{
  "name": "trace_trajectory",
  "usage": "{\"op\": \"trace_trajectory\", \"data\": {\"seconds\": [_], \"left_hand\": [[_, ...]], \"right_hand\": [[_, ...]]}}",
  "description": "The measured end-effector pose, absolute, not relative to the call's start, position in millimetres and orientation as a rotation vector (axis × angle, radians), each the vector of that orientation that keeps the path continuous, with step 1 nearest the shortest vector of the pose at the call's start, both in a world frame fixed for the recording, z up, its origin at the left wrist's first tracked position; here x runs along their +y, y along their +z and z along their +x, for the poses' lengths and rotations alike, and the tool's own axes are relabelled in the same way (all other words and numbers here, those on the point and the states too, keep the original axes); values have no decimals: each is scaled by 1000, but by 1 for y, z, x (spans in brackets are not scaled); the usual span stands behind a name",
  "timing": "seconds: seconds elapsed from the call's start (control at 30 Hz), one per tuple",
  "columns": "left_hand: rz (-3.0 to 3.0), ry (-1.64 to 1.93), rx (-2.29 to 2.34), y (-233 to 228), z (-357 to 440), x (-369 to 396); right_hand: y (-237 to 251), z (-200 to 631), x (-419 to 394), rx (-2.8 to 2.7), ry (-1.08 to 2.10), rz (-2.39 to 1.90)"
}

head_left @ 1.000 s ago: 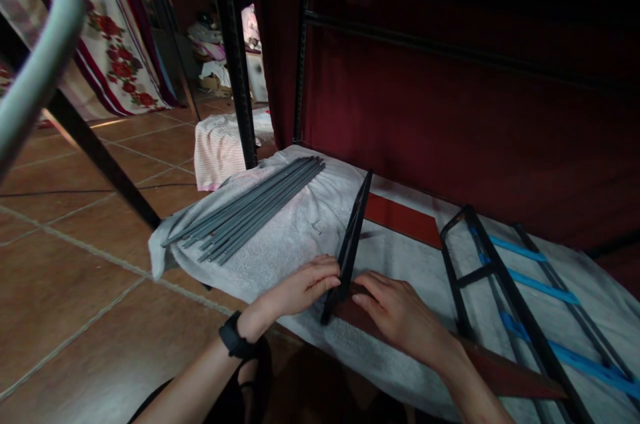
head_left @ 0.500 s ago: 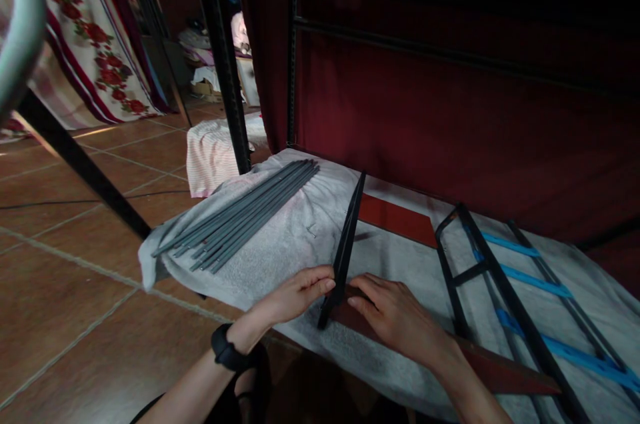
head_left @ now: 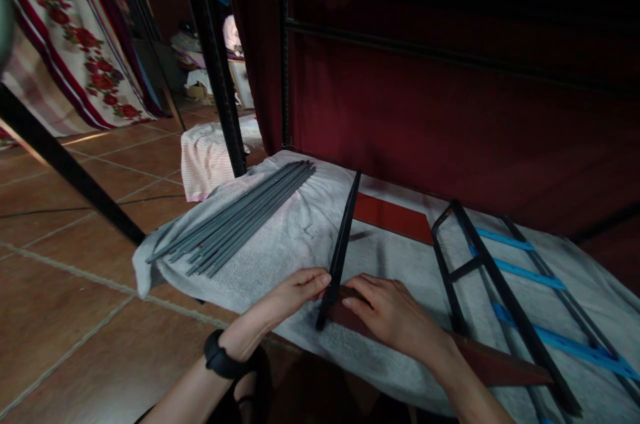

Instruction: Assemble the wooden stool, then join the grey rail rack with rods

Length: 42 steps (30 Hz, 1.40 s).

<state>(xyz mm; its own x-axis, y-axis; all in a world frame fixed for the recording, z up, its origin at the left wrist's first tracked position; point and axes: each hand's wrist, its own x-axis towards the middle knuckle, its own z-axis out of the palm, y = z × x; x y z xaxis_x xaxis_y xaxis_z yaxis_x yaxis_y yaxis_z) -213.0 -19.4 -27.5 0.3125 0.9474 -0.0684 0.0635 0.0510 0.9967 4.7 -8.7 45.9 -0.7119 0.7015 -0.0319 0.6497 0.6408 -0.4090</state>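
My left hand (head_left: 305,287) is closed at the lower part of a narrow black frame piece (head_left: 345,231), its thumb and fingers against the left side. This piece stands on edge on the grey cloth. My right hand (head_left: 387,311) is wrapped over the top edge of a dark red board (head_left: 487,357), close to where the board meets the black piece. The exact joint is hidden by my fingers. Further right lies a black frame with a crossbar (head_left: 493,274), which the far end of the board reaches.
Grey rods (head_left: 240,217) lie bundled on the cloth (head_left: 280,264) to the left. A flat orange-red board (head_left: 395,217) lies behind the hands. Blue slats (head_left: 530,274) join black rails at right. A dark upright post (head_left: 213,64) and slanted bar (head_left: 75,164) stand left.
The view has shifted slightly, so everything sits a little further left. Both hands keep nearly the same hold on the black piece and the dark red board.
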Motion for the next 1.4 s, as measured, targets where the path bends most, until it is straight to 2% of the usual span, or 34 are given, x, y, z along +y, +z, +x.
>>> {"op": "trace_trajectory", "data": {"seconds": [0.4,0.87,1.4], "left_hand": [[1902,943,1063,-21,-216,-19],[1310,923,1091,-16,-204,-25],[1819,967,1114,-22,-210,-22]], "right_hand": [[44,4,-7,-2753,591,-1112],[46,5,-8,-2744,601,-1130],[45,5,-7,-2776,535,-1115]]}}
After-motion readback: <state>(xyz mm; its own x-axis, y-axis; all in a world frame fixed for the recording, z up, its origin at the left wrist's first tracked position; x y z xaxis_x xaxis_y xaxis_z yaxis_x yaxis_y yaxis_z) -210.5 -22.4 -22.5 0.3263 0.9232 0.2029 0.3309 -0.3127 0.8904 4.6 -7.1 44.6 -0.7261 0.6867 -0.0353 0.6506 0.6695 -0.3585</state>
